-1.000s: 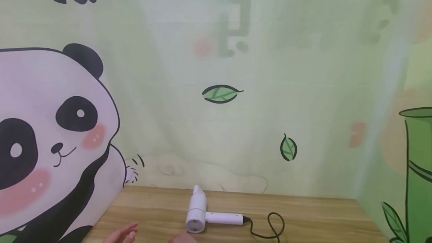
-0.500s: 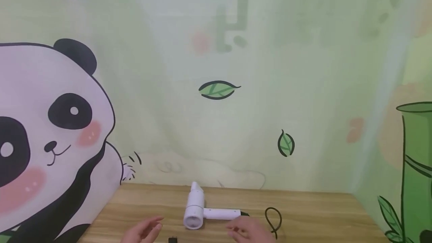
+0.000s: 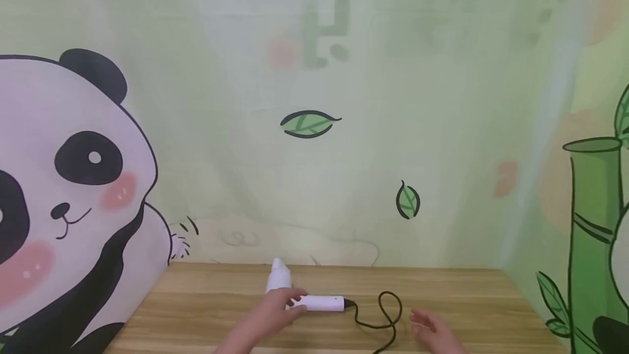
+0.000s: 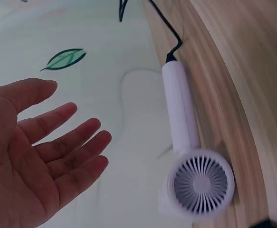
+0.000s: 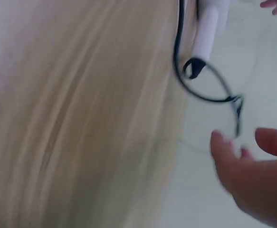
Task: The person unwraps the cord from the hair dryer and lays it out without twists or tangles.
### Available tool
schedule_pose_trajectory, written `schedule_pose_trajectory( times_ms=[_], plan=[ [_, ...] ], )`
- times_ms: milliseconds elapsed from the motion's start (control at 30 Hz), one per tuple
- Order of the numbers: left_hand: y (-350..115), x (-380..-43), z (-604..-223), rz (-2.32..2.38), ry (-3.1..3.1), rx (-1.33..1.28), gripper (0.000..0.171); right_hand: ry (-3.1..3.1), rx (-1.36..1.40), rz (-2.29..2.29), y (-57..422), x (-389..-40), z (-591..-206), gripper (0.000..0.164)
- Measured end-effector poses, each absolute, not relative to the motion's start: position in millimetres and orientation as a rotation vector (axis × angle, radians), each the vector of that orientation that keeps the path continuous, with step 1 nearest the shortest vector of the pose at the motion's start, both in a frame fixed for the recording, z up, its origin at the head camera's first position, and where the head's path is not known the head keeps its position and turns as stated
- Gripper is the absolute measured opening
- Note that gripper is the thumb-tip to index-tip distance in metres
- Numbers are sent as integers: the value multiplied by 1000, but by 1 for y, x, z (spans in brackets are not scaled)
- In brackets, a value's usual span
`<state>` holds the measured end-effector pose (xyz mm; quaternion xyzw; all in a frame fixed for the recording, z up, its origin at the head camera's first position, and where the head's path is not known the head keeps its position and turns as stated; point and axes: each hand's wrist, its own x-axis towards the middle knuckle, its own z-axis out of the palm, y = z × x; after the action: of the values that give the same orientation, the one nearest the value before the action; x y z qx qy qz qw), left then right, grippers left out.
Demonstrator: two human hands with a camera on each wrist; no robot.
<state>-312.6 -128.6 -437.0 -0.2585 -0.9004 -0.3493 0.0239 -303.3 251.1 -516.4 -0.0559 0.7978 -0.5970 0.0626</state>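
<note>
A white hair dryer lies on the wooden table, its handle pointing right. From the handle's end runs a black cord, which makes a loop. My left hand is in front of the dryer's round body and hides much of it in the head view. In the left wrist view the fingers of that hand are loosely spread, apart from the dryer's handle and its round vented end. My right hand hovers right of the cord loop, fingers relaxed, holding nothing.
The wooden table ends at a pale green cloth backdrop with a printed panda, leaves and bamboo. A dark object is partly cut off at the bottom of the left wrist view.
My left hand has moved right and forward to the dryer's body. The right hand has come into view and shifted right, past the cord loop. The head view has tilted down a little.
</note>
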Motion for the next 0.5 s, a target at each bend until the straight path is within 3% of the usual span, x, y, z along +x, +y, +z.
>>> schedule_pose_trajectory(
  times_ms=[167,500],
  plan=[
    [-97,-344,-447,-942,-2844,-920,32,2157,-166,-1877,264,-326,-524,63],
    [-66,-376,-473,-659,-2975,-807,40,2784,-496,-1532,250,-344,-533,45]
  ],
)
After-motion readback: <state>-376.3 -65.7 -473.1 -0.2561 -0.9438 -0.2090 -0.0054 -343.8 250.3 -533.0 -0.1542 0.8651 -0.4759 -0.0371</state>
